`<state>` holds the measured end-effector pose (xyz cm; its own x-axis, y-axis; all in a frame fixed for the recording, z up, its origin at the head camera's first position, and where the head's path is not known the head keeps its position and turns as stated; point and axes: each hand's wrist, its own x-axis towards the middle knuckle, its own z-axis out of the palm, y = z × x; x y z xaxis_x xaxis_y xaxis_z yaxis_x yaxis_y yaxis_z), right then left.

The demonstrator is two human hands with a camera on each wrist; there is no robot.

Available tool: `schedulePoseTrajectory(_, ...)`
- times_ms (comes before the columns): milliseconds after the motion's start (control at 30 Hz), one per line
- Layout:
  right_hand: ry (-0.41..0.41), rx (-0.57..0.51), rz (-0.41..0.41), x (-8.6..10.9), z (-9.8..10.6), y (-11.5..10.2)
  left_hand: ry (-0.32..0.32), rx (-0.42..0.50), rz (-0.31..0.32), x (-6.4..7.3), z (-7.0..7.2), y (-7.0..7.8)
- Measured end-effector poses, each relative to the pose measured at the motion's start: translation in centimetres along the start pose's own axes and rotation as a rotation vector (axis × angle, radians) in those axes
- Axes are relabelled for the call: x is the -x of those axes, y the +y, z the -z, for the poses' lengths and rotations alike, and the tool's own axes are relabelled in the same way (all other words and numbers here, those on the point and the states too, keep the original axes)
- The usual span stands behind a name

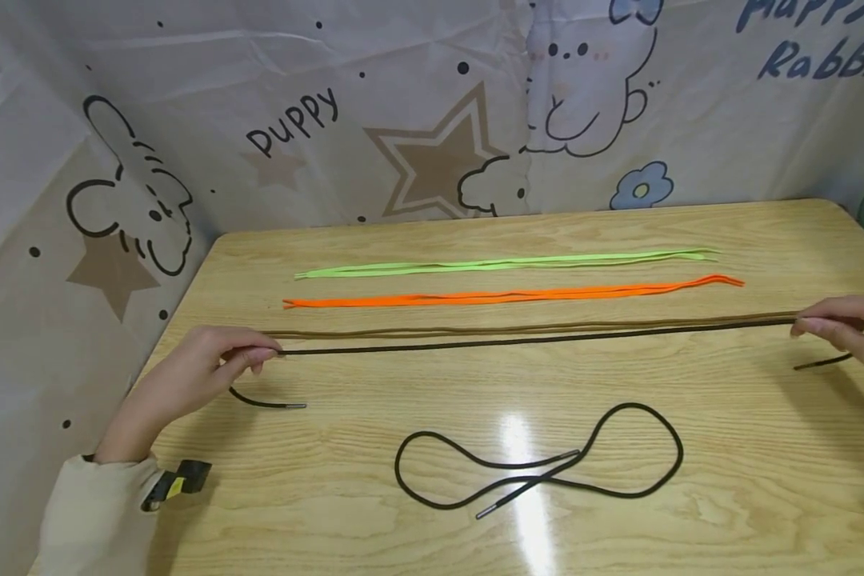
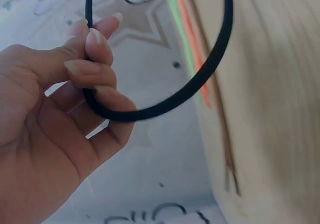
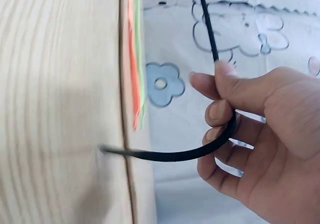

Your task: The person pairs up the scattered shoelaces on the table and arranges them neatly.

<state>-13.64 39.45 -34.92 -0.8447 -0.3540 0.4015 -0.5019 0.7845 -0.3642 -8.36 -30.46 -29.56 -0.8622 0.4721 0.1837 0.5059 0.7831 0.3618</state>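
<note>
A black shoelace (image 1: 518,340) is stretched straight between both hands, above the wooden table. My left hand (image 1: 226,356) pinches it between thumb and fingers near one end, and the short tail with its metal tip curves down below the palm. At the other side my right hand (image 1: 850,326) pinches it the same way; its tail (image 3: 170,156) bends round under the fingers. Just behind the taut lace lies a brown shoelace (image 1: 432,332), laid out lengthwise. Closer to the front, a second black shoelace (image 1: 630,406) rests in a crossed figure-eight loop.
Farther back on the wooden table (image 1: 331,480) lie an orange shoelace (image 1: 504,297) and a green shoelace (image 1: 490,265), both folded double and roughly parallel. Behind the table hangs a printed cloth (image 1: 418,48) with cartoon animals and stars; it also covers the left side.
</note>
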Motion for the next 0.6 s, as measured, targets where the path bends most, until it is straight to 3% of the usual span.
schedulePoseTrajectory(167, 0.048, -0.078, -0.099, 1.2, -0.8, 4.2, 0.018, -0.033, 0.058, 0.9, -0.3, -2.6)
schedulePoseTrajectory(367, 0.147, -0.256, -0.182, 2.9, -1.8, 7.8, 0.004, -0.022, 0.133, 2.1, -0.6, -5.7)
schedulePoseTrajectory(467, 0.162, -0.202, -0.264, 3.9, -2.1, 8.6, -0.017, -0.014, 0.202, 2.5, -0.8, -6.7)
schedulePoseTrajectory(600, 0.109, -0.114, -0.331, 4.7, -1.9, 9.3, -0.033, -0.046, 0.265, 2.7, -0.9, -7.6)
